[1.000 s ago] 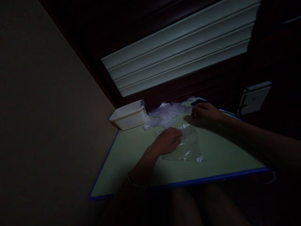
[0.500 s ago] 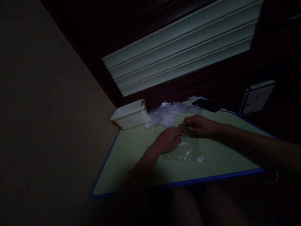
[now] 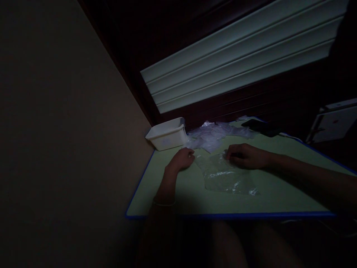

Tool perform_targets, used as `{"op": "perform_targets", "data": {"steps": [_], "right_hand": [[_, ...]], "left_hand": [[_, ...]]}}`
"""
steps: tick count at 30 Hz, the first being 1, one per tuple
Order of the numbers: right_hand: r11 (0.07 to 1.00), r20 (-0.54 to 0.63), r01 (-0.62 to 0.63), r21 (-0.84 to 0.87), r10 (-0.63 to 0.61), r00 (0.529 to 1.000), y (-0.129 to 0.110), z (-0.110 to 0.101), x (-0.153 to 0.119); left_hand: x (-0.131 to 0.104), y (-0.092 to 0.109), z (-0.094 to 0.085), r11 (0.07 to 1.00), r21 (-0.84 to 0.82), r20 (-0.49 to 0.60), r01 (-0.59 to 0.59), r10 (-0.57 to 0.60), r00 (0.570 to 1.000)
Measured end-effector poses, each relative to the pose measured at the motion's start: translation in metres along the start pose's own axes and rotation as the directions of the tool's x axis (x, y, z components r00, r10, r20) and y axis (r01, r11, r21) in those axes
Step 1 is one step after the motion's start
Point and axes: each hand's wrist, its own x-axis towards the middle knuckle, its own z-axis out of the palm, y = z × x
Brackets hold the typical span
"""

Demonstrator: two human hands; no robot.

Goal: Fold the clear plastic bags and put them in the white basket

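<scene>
A clear plastic bag (image 3: 223, 178) lies spread on the pale green table (image 3: 178, 201). My right hand (image 3: 242, 156) has its fingers closed on the upper part of this bag, near its right side. At the bag's upper left corner is my left hand (image 3: 182, 159), its fingers curled together; whether they pinch the corner is too dark to tell. Behind both hands lies a heap of clear plastic bags (image 3: 209, 134).
A white bin (image 3: 167, 137) stands at the table's back left corner, against the wall. Toward the back right lies a black object (image 3: 260, 127). Blue trim (image 3: 251, 215) runs along the table's front edge. A white box-like object (image 3: 334, 123) is at the far right.
My left hand has moved left, away from my right hand, to the bag's upper left corner. The dark, thin item at its fingers no longer shows. The camera view has shifted.
</scene>
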Motion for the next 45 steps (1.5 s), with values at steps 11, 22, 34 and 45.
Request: {"op": "perform_targets", "data": {"steps": [11, 22, 34, 45], "right_hand": [[0.999, 0.008, -0.026, 0.030, 0.026, 1.000, 0.002, 0.002, 0.001], [0.998, -0.004, -0.044, 0.050, 0.044, 0.999, 0.001, 0.002, 0.000], [0.998, 0.002, -0.047, 0.038, 0.047, 0.999, 0.002, 0.002, 0.001], [0.995, -0.015, -0.062, 0.075, 0.063, 0.998, 0.004, 0.002, 0.000]], "left_hand": [[0.007, 0.007, 0.013, 0.998, -0.058, -0.054, -0.015, 0.012, 0.998], [0.013, 0.022, 0.023, 0.651, -0.732, 0.118, 0.200, -0.168, 0.979], [0.007, 0.050, 0.010, 0.437, -0.867, 0.240, 0.239, -0.056, 0.969], [0.006, 0.053, 0.012, 0.444, -0.861, 0.271, 0.247, -0.010, 0.963]]}}
